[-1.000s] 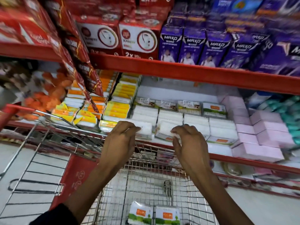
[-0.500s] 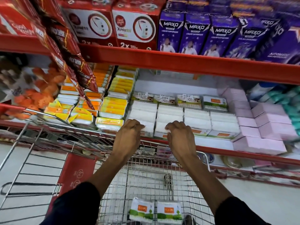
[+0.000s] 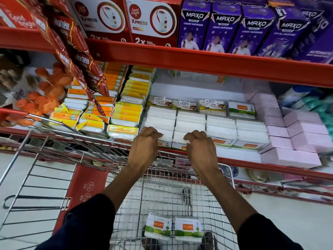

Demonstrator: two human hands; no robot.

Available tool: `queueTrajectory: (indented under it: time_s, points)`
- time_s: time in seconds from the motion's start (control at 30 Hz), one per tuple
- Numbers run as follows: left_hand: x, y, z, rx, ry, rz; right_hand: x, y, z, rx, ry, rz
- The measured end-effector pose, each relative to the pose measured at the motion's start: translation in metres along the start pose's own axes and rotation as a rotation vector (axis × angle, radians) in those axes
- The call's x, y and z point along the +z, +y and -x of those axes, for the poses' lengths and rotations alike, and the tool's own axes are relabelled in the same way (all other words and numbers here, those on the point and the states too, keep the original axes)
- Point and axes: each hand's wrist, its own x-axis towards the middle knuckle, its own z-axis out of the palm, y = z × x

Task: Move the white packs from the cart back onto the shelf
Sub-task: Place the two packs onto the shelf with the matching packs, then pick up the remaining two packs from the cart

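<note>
Two packs point(image 3: 173, 229) are left in the cart point(image 3: 212, 204), the rest are stacked on the shelf point(image 3: 239, 156), where front-row packs are pressed by curled fingers of left hand point(image 3: 144, 147) and right hand point(image 3: 200, 148), nothing gripped.

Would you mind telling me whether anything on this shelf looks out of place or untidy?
Yes. The front yellow-and-orange packs left of the white packs lie tilted and overlapping instead of stacked square. Two white packs in the cart remain unshelved.
</note>
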Motion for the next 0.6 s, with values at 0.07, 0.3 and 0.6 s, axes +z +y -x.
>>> queueTrajectory:
  time_s: [0.07,0.3,0.6]
  points:
    - [0.002,-0.002,0.001,0.006,-0.002,-0.003,0.000,0.001,0.001,-0.008,-0.008,0.001]
    - [0.010,0.002,0.022,0.029,0.011,-0.132,-0.004,0.000,0.019,-0.056,0.005,0.014]
    - [0.085,-0.019,0.148,0.055,-0.347,-0.173,0.067,0.030,0.134,-0.133,-0.196,0.045]
